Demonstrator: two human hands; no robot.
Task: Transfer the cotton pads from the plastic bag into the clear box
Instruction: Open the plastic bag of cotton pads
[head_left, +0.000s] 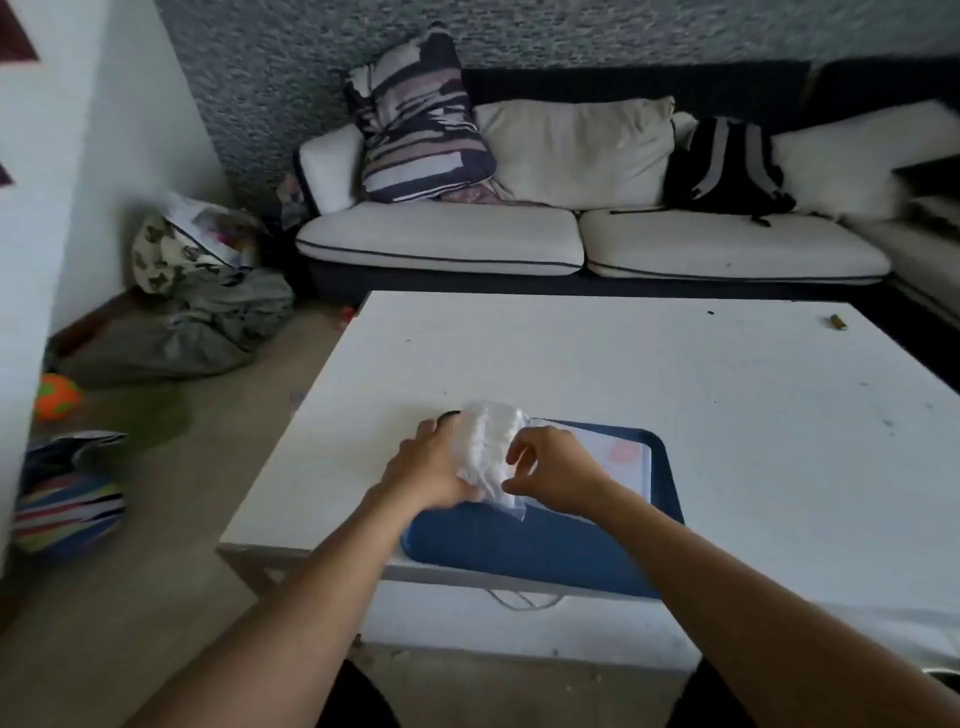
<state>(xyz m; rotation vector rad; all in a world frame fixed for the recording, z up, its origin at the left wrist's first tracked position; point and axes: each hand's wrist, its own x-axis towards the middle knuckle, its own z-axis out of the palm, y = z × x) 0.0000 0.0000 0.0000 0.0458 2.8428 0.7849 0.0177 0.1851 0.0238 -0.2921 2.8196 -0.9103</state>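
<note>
Plastic bag: I see the plastic bag (488, 447) held up between both hands, just above the far left corner of the blue tray (545, 545). It is clear and crinkled, its loose lower end trailing toward 5 o'clock.
Cotton pads: a white stack of cotton pads (485, 434) shows through the film, ridged like a row of discs on edge; blur keeps me from counting them.
Left hand: my left hand (431, 470) grips the bag from its 9 o'clock side, fingers curled around it.
Right hand: my right hand (553, 473) pinches the bag's film at its 3 o'clock side, thumb and fingers bent.
Clear box: I cannot pick it out for certain; a pale flat shape (623, 457) with a pink mark lies in the tray at 3 o'clock from the hands.
Surface: the white surface (675, 374) carries the tray at its near edge.
Sofa: a cream sofa (571, 234) stands at 12 o'clock.
</note>
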